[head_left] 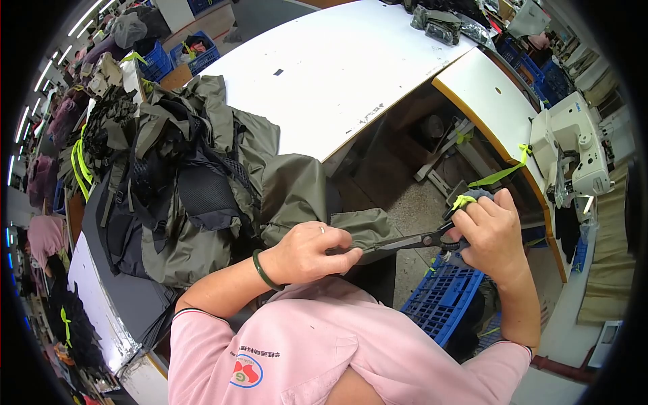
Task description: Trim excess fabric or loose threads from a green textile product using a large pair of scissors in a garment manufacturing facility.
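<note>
My left hand (311,252) is closed, pinching an edge of olive-green fabric (294,185) in front of my chest. That fabric belongs to a heap with black mesh pads and straps, perhaps a backpack (202,185), spread over the table at the left. To the right, my right hand (491,228) grips dark scissors (426,239) by their handles. Their blades point left, with the tips at the fabric just beside my left fingers. Yellow-green strips are tied near the handles. Whether the blades are parted is hard to make out.
A white table (324,67) stretches ahead. At the right, a sewing machine (574,148) stands on a wood-edged table, with a neon strip (503,177) hanging nearby. A blue crate (442,297) sits below my right arm. Dark sheets (128,293) are stacked at the left.
</note>
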`<state>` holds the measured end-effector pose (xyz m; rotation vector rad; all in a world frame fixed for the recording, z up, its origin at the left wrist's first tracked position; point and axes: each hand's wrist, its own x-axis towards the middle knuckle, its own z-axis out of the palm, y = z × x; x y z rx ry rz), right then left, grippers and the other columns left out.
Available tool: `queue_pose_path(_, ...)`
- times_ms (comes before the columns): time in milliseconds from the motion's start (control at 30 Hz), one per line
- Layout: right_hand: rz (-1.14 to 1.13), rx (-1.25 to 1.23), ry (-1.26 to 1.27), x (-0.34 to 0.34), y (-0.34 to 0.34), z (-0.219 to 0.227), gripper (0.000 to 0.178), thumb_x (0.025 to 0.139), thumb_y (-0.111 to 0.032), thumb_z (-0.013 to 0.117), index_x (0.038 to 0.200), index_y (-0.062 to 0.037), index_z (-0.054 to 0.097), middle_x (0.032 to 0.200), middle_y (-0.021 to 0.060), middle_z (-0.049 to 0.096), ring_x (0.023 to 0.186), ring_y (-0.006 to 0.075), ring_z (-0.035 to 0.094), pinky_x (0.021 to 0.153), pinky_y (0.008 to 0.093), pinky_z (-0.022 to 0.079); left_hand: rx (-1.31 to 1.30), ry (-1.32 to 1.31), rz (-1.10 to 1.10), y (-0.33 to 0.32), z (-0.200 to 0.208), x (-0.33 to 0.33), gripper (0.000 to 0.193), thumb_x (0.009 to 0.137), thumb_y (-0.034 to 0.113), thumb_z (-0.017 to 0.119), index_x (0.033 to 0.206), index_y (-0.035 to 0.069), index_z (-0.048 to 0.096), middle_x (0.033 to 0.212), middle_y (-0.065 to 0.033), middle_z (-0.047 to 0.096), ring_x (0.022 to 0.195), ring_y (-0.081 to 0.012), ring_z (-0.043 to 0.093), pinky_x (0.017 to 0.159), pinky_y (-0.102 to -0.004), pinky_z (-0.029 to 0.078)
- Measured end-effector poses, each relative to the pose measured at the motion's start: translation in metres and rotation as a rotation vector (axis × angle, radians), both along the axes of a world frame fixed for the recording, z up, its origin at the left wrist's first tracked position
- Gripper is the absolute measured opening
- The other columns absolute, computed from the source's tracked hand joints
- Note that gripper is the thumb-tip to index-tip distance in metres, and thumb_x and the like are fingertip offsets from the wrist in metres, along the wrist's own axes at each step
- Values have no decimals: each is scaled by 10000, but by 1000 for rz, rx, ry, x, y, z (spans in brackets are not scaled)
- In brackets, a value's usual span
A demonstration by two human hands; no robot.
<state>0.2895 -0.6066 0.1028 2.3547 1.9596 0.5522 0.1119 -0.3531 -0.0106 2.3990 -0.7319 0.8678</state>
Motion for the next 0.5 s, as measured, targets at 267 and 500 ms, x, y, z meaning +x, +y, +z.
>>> queue_pose_path(267,-16,14,36,0,-4,-7,196,667,-111,779,701,-104,586,644,39,544,633,185,524,682,357,355,-5,-2,1,-1,0,0,274,709,132,711,979,130,663,854,-24,549,610,-145,559,515,-288,454)
queue_pose_path(500,-19,17,63,-1,-5,-8,194,659,-108,776,701,-109,586,644,43,543,633,191,523,677,356,348,5,4,1,-1,1,-1,276,709,129,710,981,129,663,851,-25,551,609,-147,561,517,-286,458)
